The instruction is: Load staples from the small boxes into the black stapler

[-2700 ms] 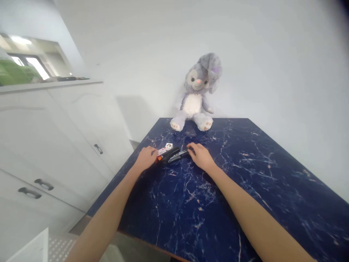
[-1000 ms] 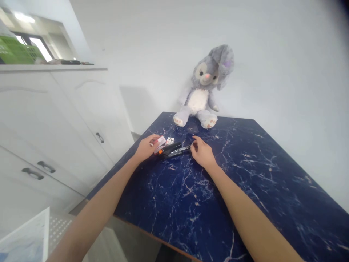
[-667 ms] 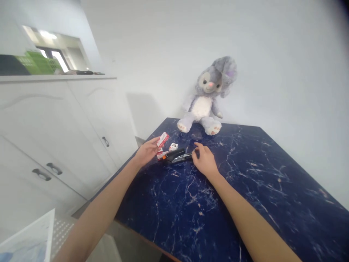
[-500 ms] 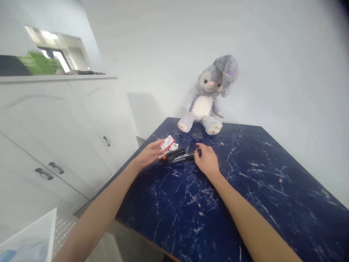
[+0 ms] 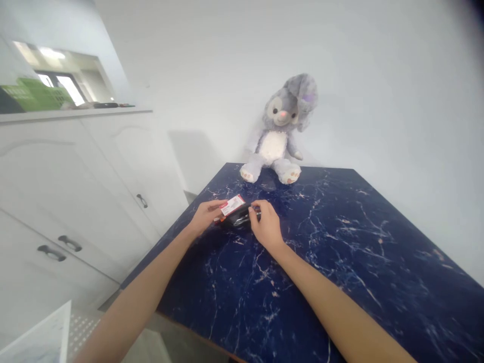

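Observation:
My left hand has its fingers closed on a small red-and-white box, held tilted over the left end of a black stapler. The stapler shows a shiny metal strip, and an orange bit peeks out below the box by my left fingers. My right hand is curled around the stapler's right end, thumb and fingers pinching it. Part of the stapler is hidden behind the box and my right fingers. Both hands are close together above the dark blue marbled table.
A grey plush rabbit sits against the white wall at the table's far edge. White cabinets with dark handles stand on the left, a green basket on top. A white-framed panel is at the lower left.
My right hand has moved left, nearer my left hand, and the stapler looks shorter between them. The box has turned flatter, covering a white piece seen under it before. The view has shifted slightly.

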